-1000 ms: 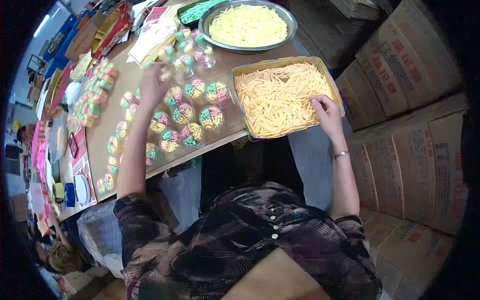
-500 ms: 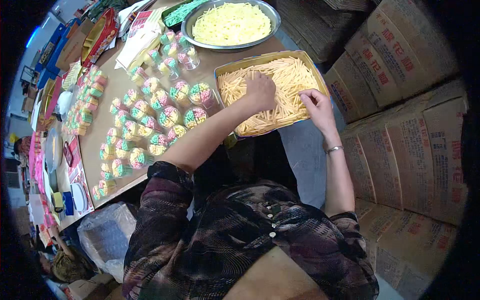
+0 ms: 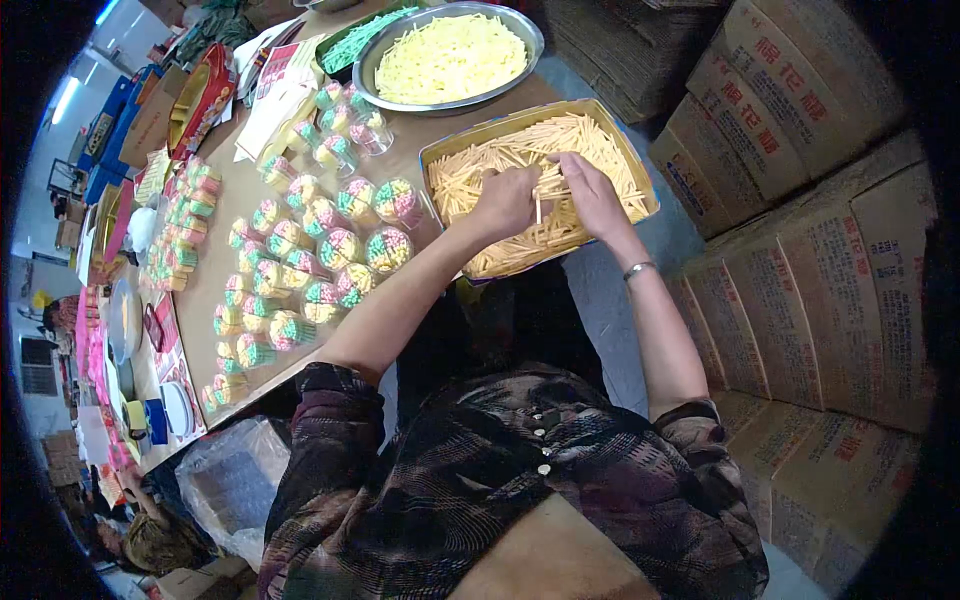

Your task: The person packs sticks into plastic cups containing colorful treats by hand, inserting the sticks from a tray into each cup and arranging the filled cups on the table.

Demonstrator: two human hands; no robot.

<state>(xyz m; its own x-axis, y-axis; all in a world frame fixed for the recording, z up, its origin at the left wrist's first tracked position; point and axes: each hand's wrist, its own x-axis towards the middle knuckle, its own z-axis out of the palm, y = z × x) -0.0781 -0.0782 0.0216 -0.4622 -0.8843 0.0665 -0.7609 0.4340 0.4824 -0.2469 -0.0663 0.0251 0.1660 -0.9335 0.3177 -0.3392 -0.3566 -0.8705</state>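
Note:
Thin pale-orange sticks [image 3: 500, 250] lie heaped in a shallow box [image 3: 650, 190] with raised sides. Over the middle of the heap, my left hand [image 3: 508, 203] is closed, and a few of the sticks poke out at its fingertips. My right hand [image 3: 597, 202] faces it, its fingers stretched out and pointing toward the same sticks; its palm side and thumb are mostly hidden. A bracelet circles the right wrist. Left of the box stand several clear cups [image 3: 390, 249] packed with pink, green and yellow sticks.
A metal basin [image 3: 535, 45] of pale-yellow sticks and a tray of green sticks [image 3: 365, 38] stand at the back of the table [image 3: 225, 180]. Stacked cardboard cartons [image 3: 790, 300] rise on the right. Another person [image 3: 160, 540] is at lower left, near a plastic-wrapped bundle [image 3: 235, 480].
My left hand has lifted from the heap and closed around some sticks. The right hand has moved left from the box's edge to meet it. The view has shifted slightly.

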